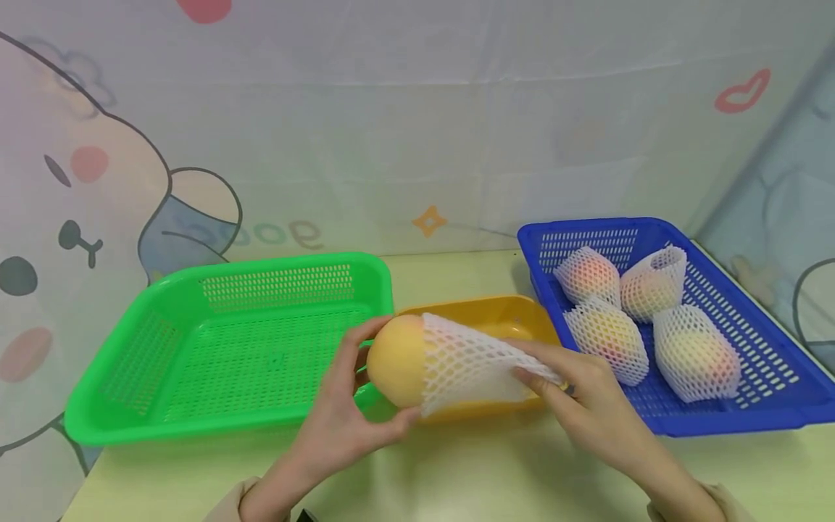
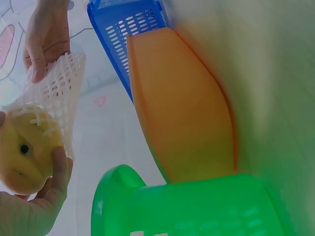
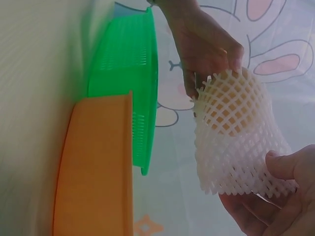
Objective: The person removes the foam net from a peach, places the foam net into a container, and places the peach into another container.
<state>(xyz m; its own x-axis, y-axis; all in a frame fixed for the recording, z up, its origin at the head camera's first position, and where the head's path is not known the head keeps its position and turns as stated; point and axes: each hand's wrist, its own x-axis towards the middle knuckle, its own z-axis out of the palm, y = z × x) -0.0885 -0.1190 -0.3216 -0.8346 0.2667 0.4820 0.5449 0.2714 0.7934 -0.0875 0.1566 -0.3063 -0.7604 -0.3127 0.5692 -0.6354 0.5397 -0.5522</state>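
A yellow peach (image 1: 394, 361) with a reddish blush is held up in front of the orange bin, partly inside a white foam net sleeve (image 1: 466, 366). Its left end is bare; in the left wrist view a dark stem hollow shows on the peach (image 2: 24, 152). My left hand (image 1: 346, 420) grips the peach, fingers behind and thumb below at the net's edge. With thumb and fingers, my right hand (image 1: 590, 399) pinches the loose, flattened right end of the net. The right wrist view shows the foam net (image 3: 236, 147) stretched between both hands.
On the left stands a green basket (image 1: 163, 428). An orange bin (image 1: 483, 308) sits in the middle, partly behind the hands. The blue basket (image 1: 750, 420) at right holds several netted peaches (image 1: 694, 355). A printed cloth (image 1: 404, 130) hangs behind the pale table (image 1: 457, 471).
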